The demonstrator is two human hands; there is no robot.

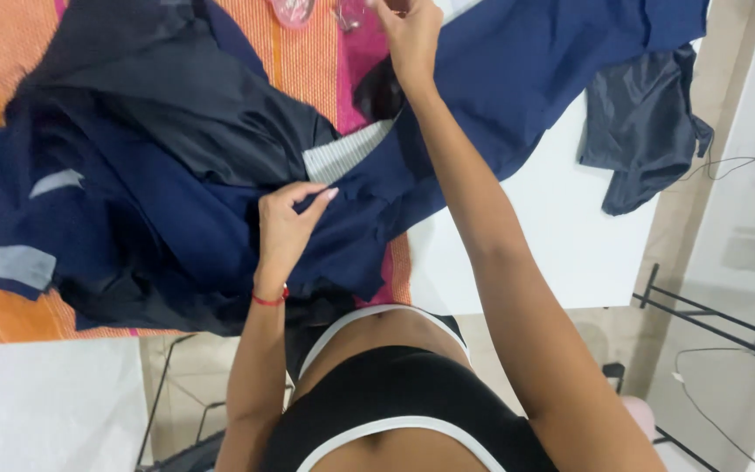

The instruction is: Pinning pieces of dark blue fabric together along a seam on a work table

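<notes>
A large navy blue garment [168,218] with dark lining and grey patches lies heaped over the table. My left hand [286,223] rests on it near the front edge, pinching a fold of the navy fabric between thumb and fingers. A red string circles that wrist. My right hand [411,35] reaches far across the table to the top edge of the view, fingers gathered near small clear plastic items [294,10]; whether it holds anything is hidden by the frame edge.
An orange and pink striped cloth [308,61] covers the white table [561,236]. A separate dark shiny fabric piece [644,131] hangs off the table's right side. Black metal frame bars [709,319] and cables run along the floor on the right.
</notes>
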